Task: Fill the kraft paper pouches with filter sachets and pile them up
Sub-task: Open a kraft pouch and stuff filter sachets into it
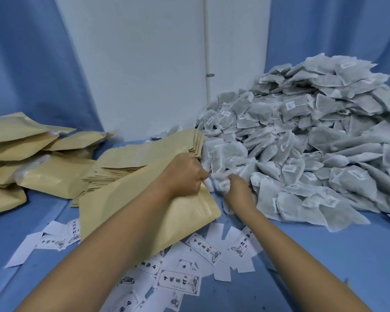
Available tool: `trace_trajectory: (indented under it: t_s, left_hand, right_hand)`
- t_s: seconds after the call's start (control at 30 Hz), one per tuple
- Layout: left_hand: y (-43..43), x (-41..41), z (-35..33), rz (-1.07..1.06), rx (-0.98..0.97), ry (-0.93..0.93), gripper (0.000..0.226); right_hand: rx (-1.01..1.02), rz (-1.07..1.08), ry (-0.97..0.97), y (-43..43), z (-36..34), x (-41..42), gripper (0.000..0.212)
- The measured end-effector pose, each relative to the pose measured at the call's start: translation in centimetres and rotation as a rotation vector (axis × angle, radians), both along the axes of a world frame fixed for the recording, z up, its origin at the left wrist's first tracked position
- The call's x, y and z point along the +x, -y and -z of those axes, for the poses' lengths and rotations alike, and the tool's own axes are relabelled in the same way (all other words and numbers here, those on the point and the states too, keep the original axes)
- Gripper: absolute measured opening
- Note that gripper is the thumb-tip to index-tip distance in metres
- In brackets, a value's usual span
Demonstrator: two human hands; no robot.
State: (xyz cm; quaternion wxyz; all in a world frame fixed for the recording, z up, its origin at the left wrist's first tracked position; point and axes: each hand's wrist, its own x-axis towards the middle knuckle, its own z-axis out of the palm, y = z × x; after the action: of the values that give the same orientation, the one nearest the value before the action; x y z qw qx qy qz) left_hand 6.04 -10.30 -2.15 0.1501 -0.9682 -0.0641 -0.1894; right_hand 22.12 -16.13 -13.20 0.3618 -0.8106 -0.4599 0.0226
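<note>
Gripping the mouth edge of 1 kraft pouch (pixel 149 208), your left hand (pixel 185 174) holds it just left of the sachet heap (pixel 313 131). Your right hand (pixel 239 191), blurred, clutches sachets (pixel 221 185) at the heap's near-left edge, beside the pouch mouth. Flat pouches (pixel 144 154) lie behind, filled pouches (pixel 32 143) far left, labels (pixel 178 282) near.
</note>
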Motion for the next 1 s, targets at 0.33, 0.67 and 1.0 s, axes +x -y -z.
trace_trajectory:
  t_s: [0.33, 0.67, 1.0]
  left_hand:
    - [-0.9, -1.8, 1.3, 0.097, 0.012, 0.024, 0.023]
    - [-1.8, -2.7, 1.8, 0.113, -0.063, 0.215, 0.025]
    - [-1.2, -3.2, -0.1, 0.166, -0.062, 0.306, 0.017]
  right_hand:
    - [0.055, -0.248, -0.415, -7.0, 0.6, -3.3, 0.038]
    - [0.789, -0.093, -1.049, -1.3, -3.2, -3.8, 0.013]
    - [-0.403, -0.682, -0.239, -1.5, -7.9, -7.8, 0.015]
